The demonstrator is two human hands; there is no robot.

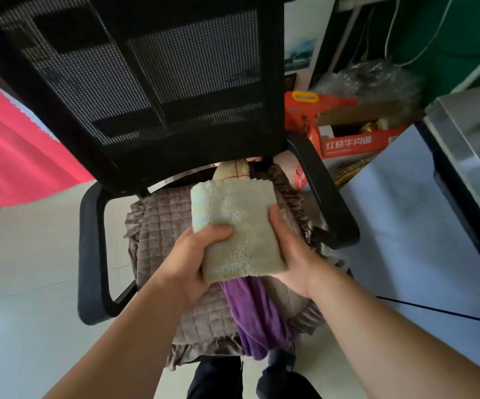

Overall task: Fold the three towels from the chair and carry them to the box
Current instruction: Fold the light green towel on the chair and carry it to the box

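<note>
Nearest us a purple towel [257, 315] hangs off the chair's quilted cushion [163, 226]. Above it we hold a folded cream towel [237, 226], left hand [192, 260] and right hand [293, 254] each gripping a side, thumbs on top. Beyond the chair [135, 82] sits an orange box [354, 133].

left hand [195, 263] grips near-left corner of folded cream fluffy towel [238, 226], thumb on top | right hand [293, 251] grips its right edge | towel held above quilted brown seat cushion [161, 226] of black mesh office chair [135, 82] | purple towel [256, 312] draped over cushion's front edge | red cardboard box [356, 139] on floor beyond chair's right armrest
</note>
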